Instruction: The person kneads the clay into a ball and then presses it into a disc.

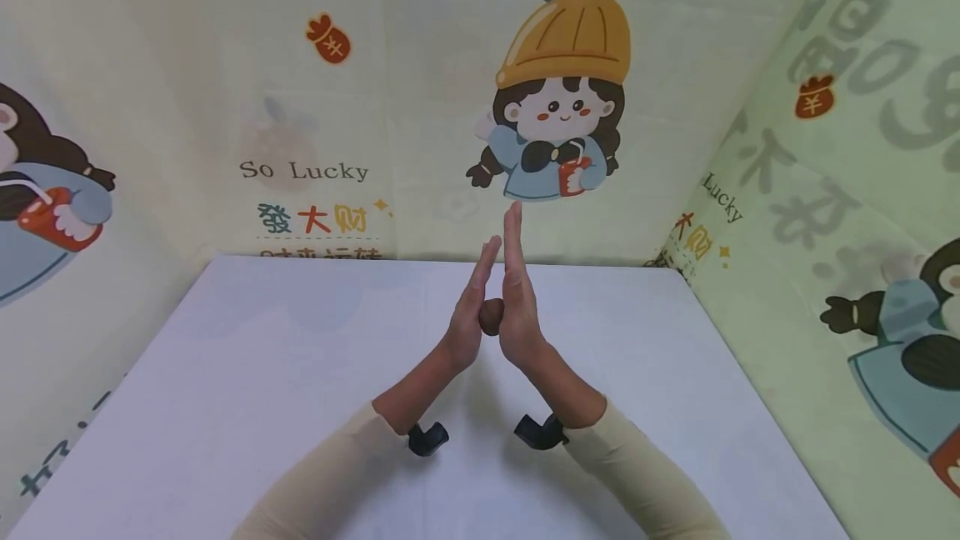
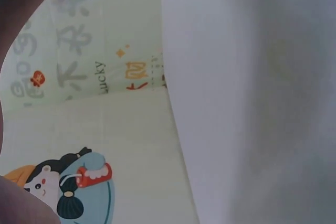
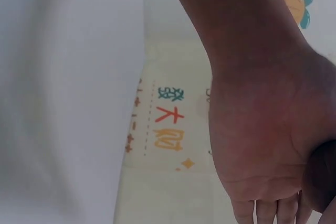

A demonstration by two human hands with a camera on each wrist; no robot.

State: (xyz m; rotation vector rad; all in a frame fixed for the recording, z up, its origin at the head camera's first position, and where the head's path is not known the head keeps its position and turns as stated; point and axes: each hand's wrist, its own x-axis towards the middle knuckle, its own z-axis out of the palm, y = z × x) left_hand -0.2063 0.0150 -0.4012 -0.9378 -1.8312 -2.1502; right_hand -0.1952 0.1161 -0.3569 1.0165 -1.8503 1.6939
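Between two upright palms sits a small brown ball (image 1: 491,317), touched from both sides near the heels of the hands. My left hand (image 1: 466,322) presses it from the left, fingers straight and pointing up and forward. From the right my right hand (image 1: 519,311) presses it, fingers also straight. The fingertips of the two hands stand slightly apart. In the right wrist view the ball (image 3: 321,177) looks dark and is cut by the frame's edge, beside an open palm. What the ball is made of cannot be told. Only blurred bits of skin show in the left wrist view.
A white table (image 1: 300,390) lies under the hands. Behind it hangs a printed cloth backdrop (image 1: 435,107) with cartoon figures and lettering, continuing along both sides. Black wrist cameras sit at the left cuff (image 1: 428,440) and the right cuff (image 1: 538,432).
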